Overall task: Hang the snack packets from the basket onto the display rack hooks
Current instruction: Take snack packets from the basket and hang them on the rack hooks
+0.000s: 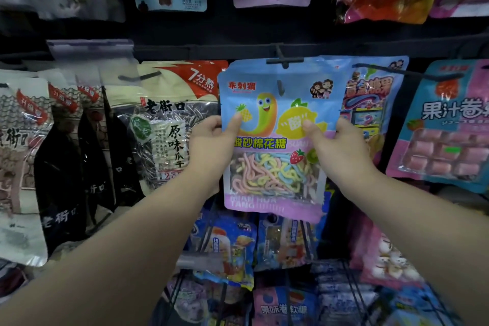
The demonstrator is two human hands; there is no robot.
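Dim shop rack (164,49), hung thick with snack bags. Both hands up at the middle row: left hand (209,144) and right hand (337,149) pinching the sides of a blue packet (277,137), thumbs on its front. Top hole close to the hook (283,59), whether threaded yet, unclear. Likely next: ease hole along the prong, then let go. Readable: "酸砂棉花糖", "MIAN HUA TANG"; beside it "老街口" seeds (164,127); far right "果汁" (449,124).

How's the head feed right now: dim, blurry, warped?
Head view: dim overall, top row darkest; the gummy packet between left hand and right hand reads sharp; edges soften, and the forearms bow outward from wide-angle distortion; glare on the seed bags.
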